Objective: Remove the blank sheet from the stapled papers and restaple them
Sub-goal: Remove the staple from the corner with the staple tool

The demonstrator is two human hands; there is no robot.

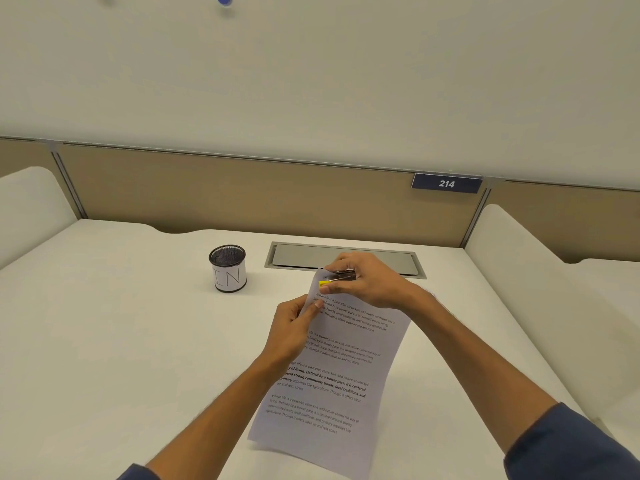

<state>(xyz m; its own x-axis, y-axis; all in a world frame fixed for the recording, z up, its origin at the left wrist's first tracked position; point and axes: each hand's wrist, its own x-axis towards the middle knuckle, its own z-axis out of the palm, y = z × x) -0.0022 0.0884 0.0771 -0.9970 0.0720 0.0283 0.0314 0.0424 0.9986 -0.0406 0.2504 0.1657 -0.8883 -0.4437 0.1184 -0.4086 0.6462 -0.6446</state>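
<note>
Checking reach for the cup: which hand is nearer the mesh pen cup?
Left. The left hand is right of and nearer the camera than the pen cup; the right hand is farther right, at the papers' top corner.

White desk (121, 341), beige partition behind. Printed papers (332, 375) lie angled on the desk, top left corner lifted. Left hand (294, 327) pinches the sheets' left edge just below that corner. Right hand (367, 282) is closed around a small stapler (337, 279) (dark body, yellow part showing) set at the corner. Mesh pen cup (228, 268), paper label reading "IN", stands left of the hands. Grey cable hatch (346, 259) behind; blue plate "214" (446, 183) on the partition.
</note>
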